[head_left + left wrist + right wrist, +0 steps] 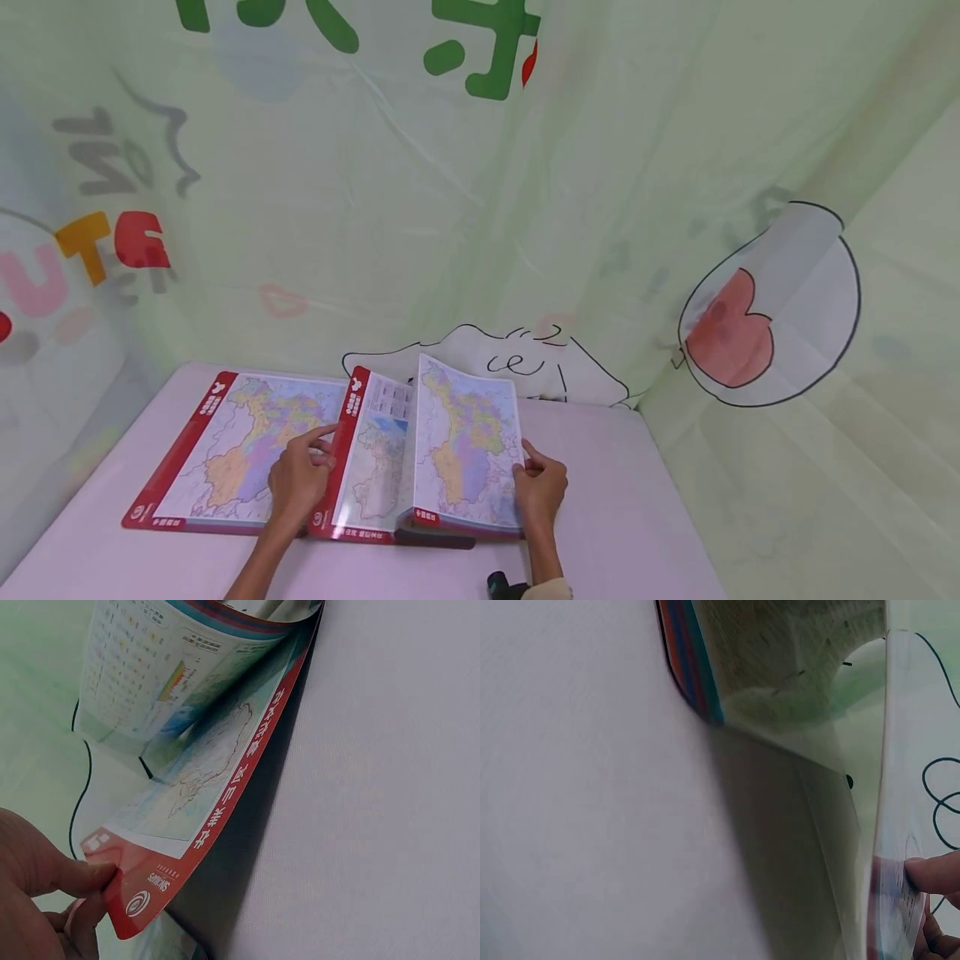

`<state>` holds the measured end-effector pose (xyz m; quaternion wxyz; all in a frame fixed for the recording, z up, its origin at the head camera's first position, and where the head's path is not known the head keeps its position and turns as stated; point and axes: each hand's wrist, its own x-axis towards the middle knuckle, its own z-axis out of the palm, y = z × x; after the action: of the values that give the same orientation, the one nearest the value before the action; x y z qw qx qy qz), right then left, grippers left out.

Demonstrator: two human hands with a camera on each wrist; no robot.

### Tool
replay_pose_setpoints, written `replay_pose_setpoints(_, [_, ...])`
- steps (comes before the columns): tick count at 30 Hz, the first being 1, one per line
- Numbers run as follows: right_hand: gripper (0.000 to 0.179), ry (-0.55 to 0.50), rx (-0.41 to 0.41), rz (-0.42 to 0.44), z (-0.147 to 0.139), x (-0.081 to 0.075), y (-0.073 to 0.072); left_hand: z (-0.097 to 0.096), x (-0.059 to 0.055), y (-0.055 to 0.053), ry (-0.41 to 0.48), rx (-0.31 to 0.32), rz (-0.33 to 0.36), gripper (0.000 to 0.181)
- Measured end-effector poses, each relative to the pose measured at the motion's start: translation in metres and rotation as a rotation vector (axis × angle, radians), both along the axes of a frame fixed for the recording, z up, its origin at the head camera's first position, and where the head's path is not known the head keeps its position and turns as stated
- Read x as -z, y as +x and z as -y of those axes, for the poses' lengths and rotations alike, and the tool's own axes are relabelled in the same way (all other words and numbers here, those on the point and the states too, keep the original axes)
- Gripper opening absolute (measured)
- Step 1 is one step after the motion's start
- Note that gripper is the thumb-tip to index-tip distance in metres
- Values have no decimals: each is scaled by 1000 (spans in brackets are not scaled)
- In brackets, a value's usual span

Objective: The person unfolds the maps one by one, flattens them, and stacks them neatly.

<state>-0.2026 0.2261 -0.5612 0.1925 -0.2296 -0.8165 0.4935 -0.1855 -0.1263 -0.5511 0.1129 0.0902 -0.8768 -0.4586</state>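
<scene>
A glossy red-bordered map sheet (pixel 375 471) lies bent near the middle of the table. Its right-hand part (pixel 467 450) curls up and over, showing a many-coloured map. My left hand (pixel 296 479) pinches the red left edge; in the left wrist view, thumb and fingers hold its red corner (pixel 146 900), lifted off the table. On the other side, my right hand (pixel 542 487) grips the right edge of the curled part, with the thumb (pixel 934 871) pressed on it in the right wrist view. A second red-bordered map (pixel 225 458) lies flat to the left, partly hidden behind my left hand.
White table (pixel 615 500) extends to the right of the maps. A pale green curtain (pixel 480 208) with printed letters and drawings hangs behind and at both sides. A small black object (pixel 504 586) shows by the right wrist, next to a cream sleeve (pixel 549 590).
</scene>
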Motion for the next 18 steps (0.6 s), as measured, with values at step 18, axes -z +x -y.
replay_pose_setpoints(18, [47,23,131,-54,-31,1,7,47,-2,3,-105,-57,-43,52])
